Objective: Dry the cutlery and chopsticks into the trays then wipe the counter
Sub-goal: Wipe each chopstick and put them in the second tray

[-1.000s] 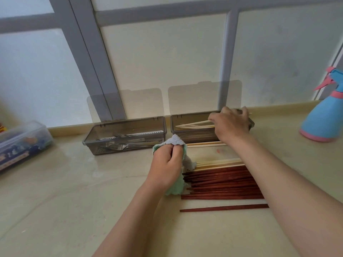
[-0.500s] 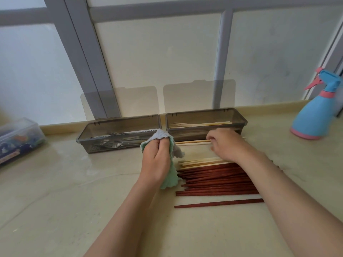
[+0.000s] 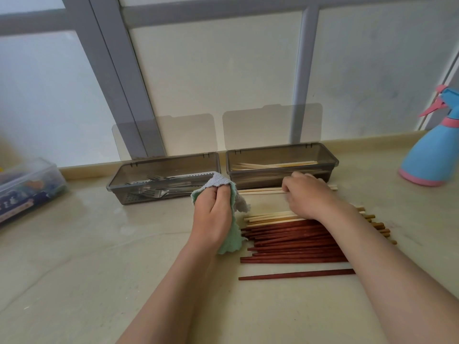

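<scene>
Chopsticks of dark red wood lie in a heap on the pale stone counter, partly under the right forearm. 1 stray dark chopstick lies apart on the near side, and a pale bundle touches the heap's far edge.

No writing can be read. The printed label on the clear plastic box at the left is too blurred, and the blue and pink spray bottle at the right shows none.

The left hand is clenched round a green and grey cloth, beside the left ends of the heap. The right hand lies knuckles up on 2 pale chopsticks, which rest on the counter just in front of the right tray. Its fingers curl down over them, but I cannot tell whether they pinch the pair.

That grey translucent tray holds a few more light chopsticks. The left tray, just beside it, holds metal forks and other cutlery. Both lids stand open against the window.
</scene>
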Motion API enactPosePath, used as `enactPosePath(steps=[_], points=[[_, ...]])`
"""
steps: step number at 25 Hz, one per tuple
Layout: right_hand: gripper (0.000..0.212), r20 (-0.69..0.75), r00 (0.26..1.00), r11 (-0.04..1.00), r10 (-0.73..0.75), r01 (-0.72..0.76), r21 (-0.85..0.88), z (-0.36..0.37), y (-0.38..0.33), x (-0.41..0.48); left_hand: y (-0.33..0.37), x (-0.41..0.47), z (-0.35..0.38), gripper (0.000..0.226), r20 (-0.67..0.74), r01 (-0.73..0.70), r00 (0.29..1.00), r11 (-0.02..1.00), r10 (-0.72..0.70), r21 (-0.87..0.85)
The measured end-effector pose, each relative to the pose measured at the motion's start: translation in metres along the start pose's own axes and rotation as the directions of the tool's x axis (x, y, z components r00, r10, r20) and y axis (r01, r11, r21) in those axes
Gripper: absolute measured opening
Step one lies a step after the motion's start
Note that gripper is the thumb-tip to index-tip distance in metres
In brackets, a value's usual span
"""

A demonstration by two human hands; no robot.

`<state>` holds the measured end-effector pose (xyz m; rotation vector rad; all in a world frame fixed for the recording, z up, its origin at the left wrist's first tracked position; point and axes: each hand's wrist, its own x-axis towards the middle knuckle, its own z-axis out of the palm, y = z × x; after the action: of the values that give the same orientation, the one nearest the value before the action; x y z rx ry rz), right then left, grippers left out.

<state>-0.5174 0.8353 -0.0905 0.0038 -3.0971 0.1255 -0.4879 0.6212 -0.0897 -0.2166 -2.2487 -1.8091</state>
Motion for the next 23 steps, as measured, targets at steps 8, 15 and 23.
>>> enactPosePath(steps=[8,15,23], points=[[0.013,-0.034,0.999,0.999,0.009,-0.010,-0.050,-0.001,-0.005,-0.001,0.000,0.000,-0.001,0.040,0.007,-0.005,1.000,1.000,0.005,0.005],[0.018,-0.134,0.988,0.992,-0.070,0.084,0.097,-0.015,-0.003,-0.013,0.005,-0.001,-0.004,0.045,-0.024,-0.018,1.000,1.000,0.018,-0.023],[0.018,-0.184,0.933,0.771,-0.308,0.358,0.527,-0.032,-0.040,-0.053,0.012,-0.001,-0.007,0.042,-0.086,0.001,0.996,0.983,-0.017,-0.186]])
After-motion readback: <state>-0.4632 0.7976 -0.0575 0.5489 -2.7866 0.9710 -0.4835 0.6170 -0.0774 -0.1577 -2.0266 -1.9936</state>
